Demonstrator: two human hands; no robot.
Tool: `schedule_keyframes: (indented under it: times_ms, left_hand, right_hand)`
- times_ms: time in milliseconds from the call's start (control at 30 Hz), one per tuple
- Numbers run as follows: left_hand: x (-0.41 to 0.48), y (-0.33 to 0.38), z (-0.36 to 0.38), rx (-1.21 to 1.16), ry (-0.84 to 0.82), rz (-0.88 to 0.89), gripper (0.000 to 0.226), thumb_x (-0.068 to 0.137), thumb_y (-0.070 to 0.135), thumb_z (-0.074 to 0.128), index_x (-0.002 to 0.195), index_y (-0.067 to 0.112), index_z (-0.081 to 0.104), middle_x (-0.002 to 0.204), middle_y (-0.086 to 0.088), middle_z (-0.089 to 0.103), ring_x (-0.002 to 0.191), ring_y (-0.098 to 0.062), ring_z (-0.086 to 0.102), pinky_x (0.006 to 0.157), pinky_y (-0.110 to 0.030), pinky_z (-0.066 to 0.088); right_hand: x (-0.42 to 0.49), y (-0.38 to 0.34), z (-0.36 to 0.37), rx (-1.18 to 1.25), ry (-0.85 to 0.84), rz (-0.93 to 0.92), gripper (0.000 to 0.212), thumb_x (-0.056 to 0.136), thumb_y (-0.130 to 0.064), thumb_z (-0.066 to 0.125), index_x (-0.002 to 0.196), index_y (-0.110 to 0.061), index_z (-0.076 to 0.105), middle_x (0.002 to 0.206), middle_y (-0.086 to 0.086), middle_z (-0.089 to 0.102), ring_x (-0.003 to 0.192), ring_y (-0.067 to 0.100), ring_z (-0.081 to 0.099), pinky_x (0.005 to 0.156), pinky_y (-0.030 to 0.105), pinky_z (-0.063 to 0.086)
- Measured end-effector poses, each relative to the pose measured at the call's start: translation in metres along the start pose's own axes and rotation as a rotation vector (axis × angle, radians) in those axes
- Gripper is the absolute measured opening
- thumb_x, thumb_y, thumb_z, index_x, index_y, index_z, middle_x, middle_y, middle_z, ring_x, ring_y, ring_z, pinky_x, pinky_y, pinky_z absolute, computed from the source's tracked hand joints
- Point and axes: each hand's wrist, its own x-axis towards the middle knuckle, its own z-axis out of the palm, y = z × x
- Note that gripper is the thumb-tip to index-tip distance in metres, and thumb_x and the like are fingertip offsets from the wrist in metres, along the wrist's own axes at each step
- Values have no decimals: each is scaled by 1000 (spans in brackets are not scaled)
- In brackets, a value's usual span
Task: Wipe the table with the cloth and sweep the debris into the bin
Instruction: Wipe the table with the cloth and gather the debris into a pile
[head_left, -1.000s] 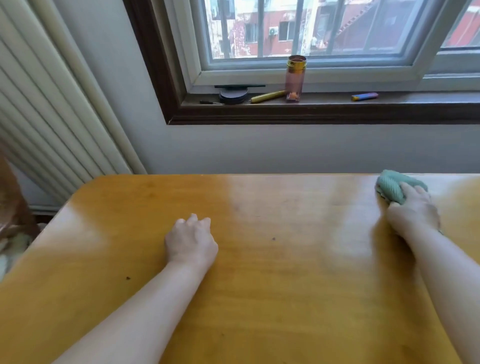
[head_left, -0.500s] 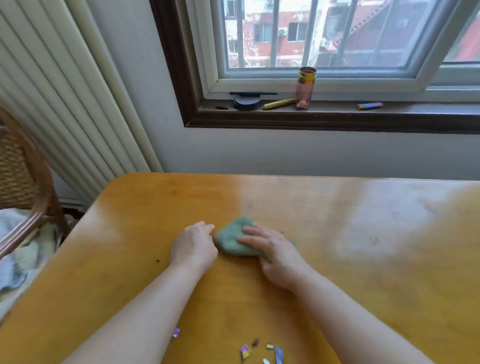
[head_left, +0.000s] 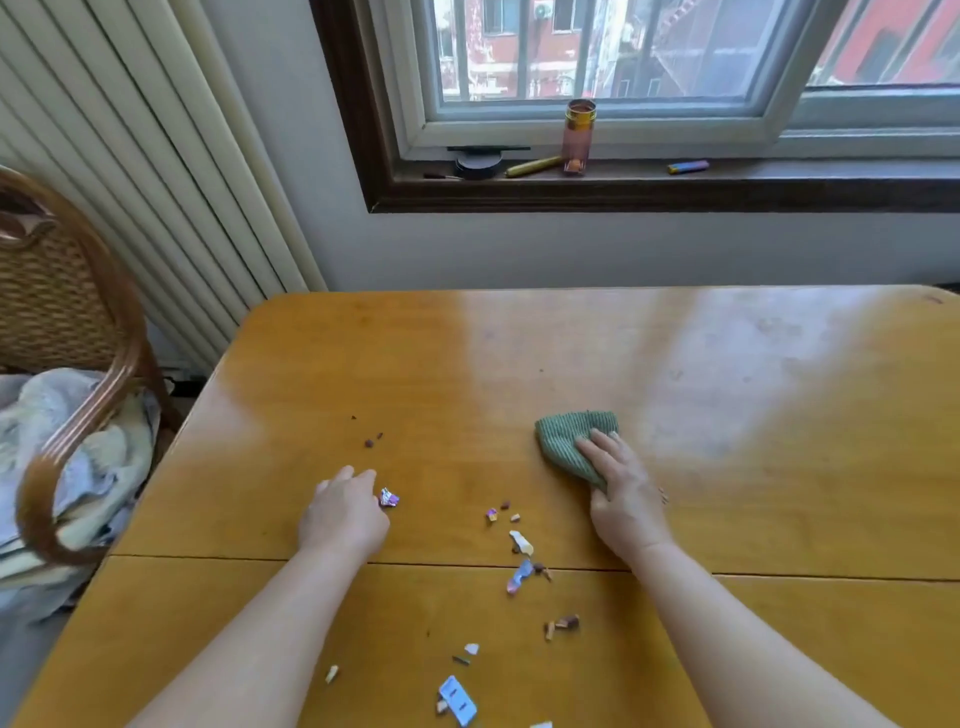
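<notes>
I am wiping: my right grip (head_left: 626, 499) presses flat-fingered on the green cloth (head_left: 569, 441) mid-worktop (head_left: 779, 467), my left grip (head_left: 343, 512) rests loosely curled, empty; next, I think, sweep the scraps (head_left: 519, 543) toward the near edge.

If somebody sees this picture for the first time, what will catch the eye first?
The green cloth under the right hand, pressed flat on the yellow wooden table right of centre. Next, the colourful scraps scattered between both arms toward the near edge, one shiny piece beside the left hand.
</notes>
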Motion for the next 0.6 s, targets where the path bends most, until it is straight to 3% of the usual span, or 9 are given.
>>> schedule_keyframes:
  times_ms: [167,300,400,500,600]
  left_hand:
    - [-28,-22,9,16,-34,-37,47,97,17,33,144,21,31,155,1,22,138,-24,26,102,-37,37]
    - [-43,-32,12,30,-61,-47,49,97,17,33,146,21,29,157,1,19,141,-23,22,106,-37,35]
    - [-53,-39,14,52,-90,-43,51,96,14,33,146,22,27,158,1,15,143,-22,18,110,-38,32]
    - [-63,-41,19,75,-99,-33,54,96,11,33,148,22,22,159,1,9,145,-21,12,111,-39,30]
    - [-65,-40,22,116,-81,-14,58,95,9,33,149,21,17,159,-1,5,146,-21,9,110,-39,31]
  right_hand:
    - [-69,-50,58,-4,-126,-198,62,73,0,58,131,-20,47,147,3,38,141,19,22,116,28,12]
    - [-102,-82,72,202,-208,-185,59,75,6,44,128,-20,51,145,0,40,140,14,23,114,19,11]
    - [-95,-71,36,312,-58,-85,63,72,14,41,124,-18,55,141,0,45,136,13,30,109,10,11]
    - [-88,-21,-10,193,124,66,60,72,17,42,124,-12,55,141,6,46,136,20,32,112,21,16]
    - [-111,11,-23,35,161,169,59,73,16,43,126,-10,52,142,10,43,138,24,29,114,29,17]
